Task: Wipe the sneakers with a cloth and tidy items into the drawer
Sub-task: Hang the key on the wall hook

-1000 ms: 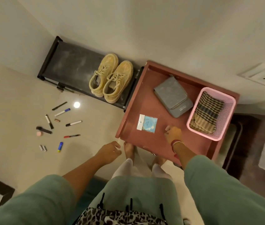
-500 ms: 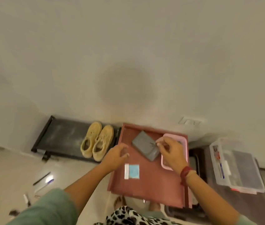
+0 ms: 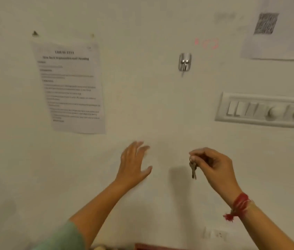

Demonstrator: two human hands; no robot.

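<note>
Right hand (image 3: pixel 213 165): pinches keys (image 3: pixel 193 168), hanging vertical below fingertips.
Hook (image 3: pixel 185 62): well above those fingers; right nearer.
Left hand (image 3: pixel 133 164): fingers spread, empty.

Only 1 view existed: a head-worn wide-angle camera, facing the wall (image 3: pixel 151 109) almost squarely from close by. A hook (image 3: pixel 185 62) sat above centre, a switch panel (image 3: pixel 261 110) to the right; the left hand (image 3: pixel 133 163) and right hand (image 3: pixel 214 165) showed below centre. Motion blur softened the whole picture.
</note>
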